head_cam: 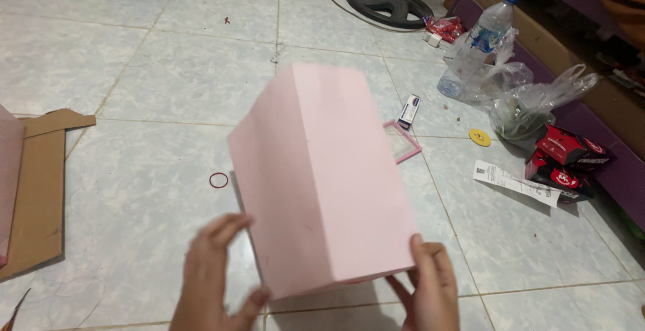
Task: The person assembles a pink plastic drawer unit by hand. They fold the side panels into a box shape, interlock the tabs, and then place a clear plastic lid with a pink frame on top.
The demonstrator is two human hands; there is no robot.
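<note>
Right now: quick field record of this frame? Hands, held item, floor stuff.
left hand: grips the near left edge of the pink box
right hand: grips the near right corner of the pink box
pink box: plain, held tilted above the tiled floor
rubber band: red, on the floor left of the box
cardboard sheet: flat at far left
water bottle: clear plastic, upper right, beside plastic bags
yellow disc: on the floor, right of the box
fan base: black, top centre
</note>
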